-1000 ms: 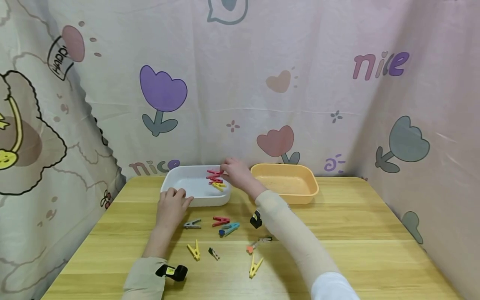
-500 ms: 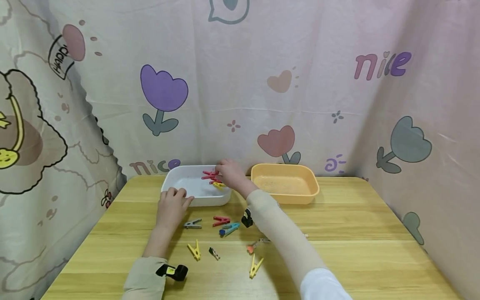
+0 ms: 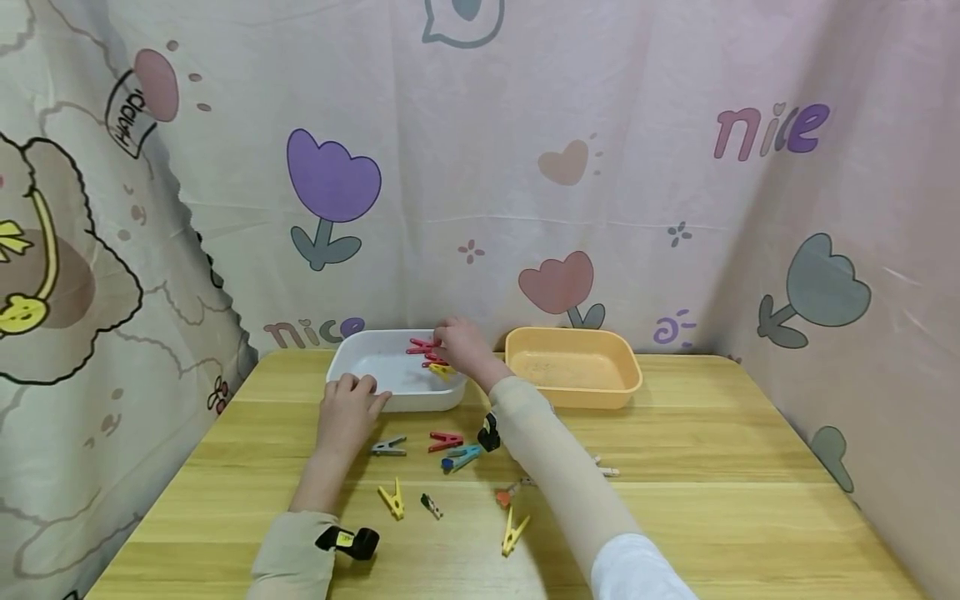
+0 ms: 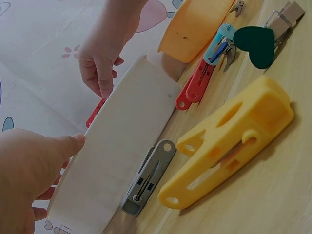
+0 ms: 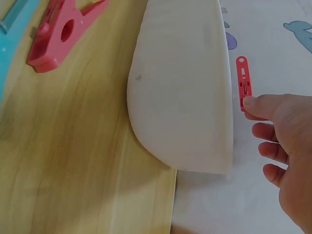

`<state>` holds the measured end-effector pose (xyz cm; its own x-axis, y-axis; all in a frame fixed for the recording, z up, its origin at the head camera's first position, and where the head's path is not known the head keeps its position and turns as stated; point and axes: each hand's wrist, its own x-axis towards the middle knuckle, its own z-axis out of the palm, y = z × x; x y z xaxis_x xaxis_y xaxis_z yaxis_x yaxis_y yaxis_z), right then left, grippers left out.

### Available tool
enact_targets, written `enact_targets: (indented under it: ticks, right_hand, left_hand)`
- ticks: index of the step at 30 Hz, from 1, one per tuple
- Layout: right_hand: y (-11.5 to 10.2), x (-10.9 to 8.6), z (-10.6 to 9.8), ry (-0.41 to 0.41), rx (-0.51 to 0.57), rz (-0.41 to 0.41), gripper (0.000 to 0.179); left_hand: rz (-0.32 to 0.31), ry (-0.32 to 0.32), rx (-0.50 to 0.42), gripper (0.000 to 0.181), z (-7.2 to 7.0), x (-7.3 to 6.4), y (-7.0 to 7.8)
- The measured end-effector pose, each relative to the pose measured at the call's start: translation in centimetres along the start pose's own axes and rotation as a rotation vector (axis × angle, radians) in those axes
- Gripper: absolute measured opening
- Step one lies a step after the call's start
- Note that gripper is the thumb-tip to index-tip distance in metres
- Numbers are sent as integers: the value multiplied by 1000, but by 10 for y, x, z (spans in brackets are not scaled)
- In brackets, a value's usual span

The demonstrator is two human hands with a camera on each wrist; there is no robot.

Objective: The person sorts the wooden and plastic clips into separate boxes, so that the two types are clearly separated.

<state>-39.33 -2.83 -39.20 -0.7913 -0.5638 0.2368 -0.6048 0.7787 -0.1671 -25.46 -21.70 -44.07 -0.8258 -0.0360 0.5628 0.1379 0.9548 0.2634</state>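
My right hand [image 3: 467, 352] is over the right end of a white plastic tub [image 3: 393, 403], pinching a red clothespin [image 5: 243, 80] between thumb and index finger. Under it in the tub lie another red clothespin [image 3: 433, 361] and a yellow clothespin [image 3: 441, 372], partly hidden by the hand. My left hand [image 3: 347, 412] grips the tub's near rim toward the left corner. In the left wrist view its thumb [image 4: 73, 142] lies against the rim while the other fingers go behind the wall.
Right of the white tub stands a yellow tub [image 3: 573, 397]. In front lie a grey clothespin [image 3: 388, 447], a red clothespin [image 3: 446, 441], blue clothespins [image 3: 460, 457], yellow clothespins [image 3: 393, 500] and small decorated wooden clips [image 3: 431, 505]. A patterned curtain [image 3: 465, 167] hangs behind the table.
My right hand has moved slightly left over the white tub with the red clothespin. The left hand keeps its place on the rim.
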Motion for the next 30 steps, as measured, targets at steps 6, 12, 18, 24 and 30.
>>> enact_targets:
  ticks: [6, 12, 18, 24, 30]
  right_hand:
    - [1, 1, 2, -3, -17, 8, 20]
    - [1, -2, 3, -31, 15, 36, 29]
    - [1, -3, 3, -27, -12, 22, 28]
    - [0, -5, -1, -22, -29, 8, 28]
    - [1, -12, -13, -1, -61, -24, 25]
  left_hand:
    - [-8, -4, -4, 28, 0, 0, 1]
    - [-21, -18, 0, 28, -1, 0, 2]
    - [-19, -12, -2, 28, -1, 0, 3]
    - [-17, -14, -2, 29, 0, 1, 2]
    - [-25, -28, -2, 29, 0, 1, 1]
